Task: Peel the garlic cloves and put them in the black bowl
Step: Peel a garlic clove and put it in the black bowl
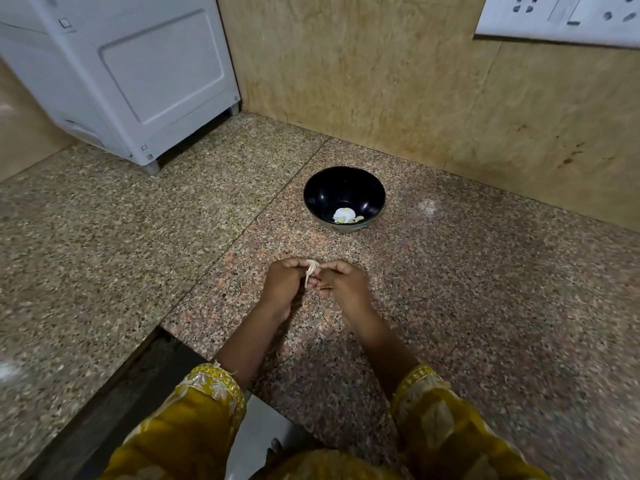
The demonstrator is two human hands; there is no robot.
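— Where is the garlic clove (311, 269)?

— Low in the middle of the view, held just above the speckled granite tabletop (485, 289) between two bare hands. A strip of pale peel hangs down loose from it.

— And the hands themselves?

— The left grip (282, 285) is clenched round the clove from the left, fingers curled over it. The right grip (343, 285) pinches it from the right with thumb and fingertips. The two meet at the clove, fingertips touching.

— The black bowl (313, 192)?

— Beyond the hands and apart from them, upright on the tabletop, near the tan back wall (346, 64). A few pale pieces (344, 215) lie in its bottom, white and yellowish-green. I cannot tell whether all of them are cloves.

— What else is around?

— A white appliance (138, 71) on short feet stands at the far left. A white switch plate (561, 15) sits on the wall at upper right. Yellow embroidered sleeves (194, 410) cover both arms at the lower edge.
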